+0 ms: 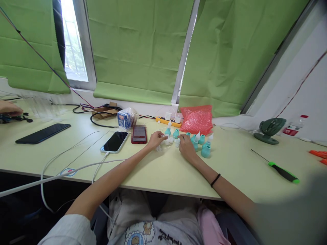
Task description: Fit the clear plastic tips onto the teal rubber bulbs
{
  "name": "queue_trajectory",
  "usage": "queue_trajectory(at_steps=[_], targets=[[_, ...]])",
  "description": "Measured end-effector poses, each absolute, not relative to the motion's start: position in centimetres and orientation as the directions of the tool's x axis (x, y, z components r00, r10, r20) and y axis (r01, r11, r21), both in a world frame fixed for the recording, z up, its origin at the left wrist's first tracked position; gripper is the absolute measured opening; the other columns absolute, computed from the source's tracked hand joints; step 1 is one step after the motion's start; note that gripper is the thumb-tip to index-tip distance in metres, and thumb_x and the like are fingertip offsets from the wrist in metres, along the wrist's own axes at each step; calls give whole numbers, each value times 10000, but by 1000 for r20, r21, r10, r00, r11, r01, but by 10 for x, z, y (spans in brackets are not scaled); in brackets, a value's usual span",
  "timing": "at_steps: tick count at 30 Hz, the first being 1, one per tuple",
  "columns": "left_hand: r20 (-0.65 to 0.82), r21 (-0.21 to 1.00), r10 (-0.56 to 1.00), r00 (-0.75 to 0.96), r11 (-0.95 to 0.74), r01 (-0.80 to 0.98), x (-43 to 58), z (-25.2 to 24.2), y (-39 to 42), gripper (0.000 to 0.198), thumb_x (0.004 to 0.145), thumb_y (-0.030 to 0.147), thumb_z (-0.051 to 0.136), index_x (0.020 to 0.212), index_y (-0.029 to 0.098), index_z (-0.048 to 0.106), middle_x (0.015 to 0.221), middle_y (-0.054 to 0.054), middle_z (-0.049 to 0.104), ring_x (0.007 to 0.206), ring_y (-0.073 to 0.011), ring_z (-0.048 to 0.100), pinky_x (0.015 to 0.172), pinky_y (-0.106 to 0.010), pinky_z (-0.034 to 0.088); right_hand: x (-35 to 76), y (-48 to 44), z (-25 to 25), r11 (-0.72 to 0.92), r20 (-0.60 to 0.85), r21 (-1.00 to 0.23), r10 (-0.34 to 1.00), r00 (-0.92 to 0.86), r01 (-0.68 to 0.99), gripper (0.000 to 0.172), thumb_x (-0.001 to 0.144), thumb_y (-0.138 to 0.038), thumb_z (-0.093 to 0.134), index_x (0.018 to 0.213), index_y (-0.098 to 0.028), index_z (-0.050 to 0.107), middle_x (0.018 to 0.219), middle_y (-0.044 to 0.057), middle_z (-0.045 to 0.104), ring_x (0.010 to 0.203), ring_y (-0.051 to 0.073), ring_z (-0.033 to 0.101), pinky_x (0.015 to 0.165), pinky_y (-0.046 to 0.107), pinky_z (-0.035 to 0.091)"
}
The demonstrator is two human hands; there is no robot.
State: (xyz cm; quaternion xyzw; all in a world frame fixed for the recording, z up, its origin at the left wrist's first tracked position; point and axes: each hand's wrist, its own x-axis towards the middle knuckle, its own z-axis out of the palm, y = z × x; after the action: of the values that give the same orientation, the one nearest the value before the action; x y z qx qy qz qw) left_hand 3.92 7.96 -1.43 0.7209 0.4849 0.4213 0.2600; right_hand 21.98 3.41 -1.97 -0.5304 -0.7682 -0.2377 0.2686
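Note:
My left hand is closed in a pinch at a small translucent white part, beside a loose group of similar white parts. Across from it, my right hand has its fingers curled together near the white pieces; what lies between the fingertips is hidden. Several small teal squeeze bulbs stand around my right hand, some topped with a white pointed nozzle. Another teal bulb with a nozzle stands behind my left hand.
A red bubble-wrap pouch and an orange power strip lie behind. Phones and white cables lie left. Rightward are a screwdriver, a green fan and a bottle. Another person's hand shows far left.

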Motion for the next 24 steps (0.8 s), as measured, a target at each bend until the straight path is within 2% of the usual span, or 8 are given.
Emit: queue_trajectory(at_steps=[3, 7, 10, 16, 19, 24], targets=[[367, 803, 917, 155, -396, 445, 39, -14, 79, 231, 790, 324, 484, 821, 102, 541, 725, -10, 557, 641, -106, 532, 622, -283, 442, 222, 36, -20, 312, 675, 71, 684, -276, 947, 437, 678, 31, 336, 1057, -109, 503, 908, 120, 524, 895, 230, 434, 748, 322, 384], [386, 840, 914, 126, -405, 362, 40, -12, 77, 249, 668, 349, 605, 748, 119, 551, 624, 4, 560, 588, -116, 521, 580, -257, 408, 224, 38, -21, 326, 699, 49, 663, -266, 944, 456, 659, 48, 343, 1041, -128, 518, 855, 112, 536, 808, 222, 465, 727, 333, 375], [394, 871, 912, 114, -410, 270, 41, -9, 74, 273, 615, 368, 625, 734, 135, 548, 602, -3, 580, 600, -131, 534, 568, -240, 391, 225, 38, -20, 370, 729, 14, 632, -263, 929, 449, 655, 55, 342, 1011, -140, 533, 830, 102, 541, 781, 210, 483, 725, 336, 377], [338, 935, 926, 170, -351, 52, 41, 2, 63, 279, 666, 387, 545, 786, 136, 531, 696, -53, 627, 640, -130, 564, 560, -227, 424, 222, 32, -11, 552, 818, -91, 516, -254, 829, 240, 763, -83, 378, 932, -161, 529, 868, 86, 539, 857, 194, 496, 749, 329, 413], [291, 956, 935, 203, -291, -31, 39, 6, 60, 272, 705, 386, 497, 787, 128, 520, 706, -66, 631, 617, -119, 571, 570, -239, 445, 215, 25, -9, 638, 845, -155, 481, -234, 755, 160, 778, -163, 412, 901, -182, 512, 837, 61, 539, 790, 169, 520, 704, 316, 446], [219, 975, 953, 209, -206, -81, 37, 6, 59, 312, 714, 420, 502, 768, 112, 507, 622, -45, 605, 553, -108, 555, 532, -233, 439, 205, 15, -9, 721, 840, -254, 495, -223, 644, 152, 748, -206, 473, 894, -197, 513, 788, 34, 541, 664, 139, 534, 625, 293, 478]])
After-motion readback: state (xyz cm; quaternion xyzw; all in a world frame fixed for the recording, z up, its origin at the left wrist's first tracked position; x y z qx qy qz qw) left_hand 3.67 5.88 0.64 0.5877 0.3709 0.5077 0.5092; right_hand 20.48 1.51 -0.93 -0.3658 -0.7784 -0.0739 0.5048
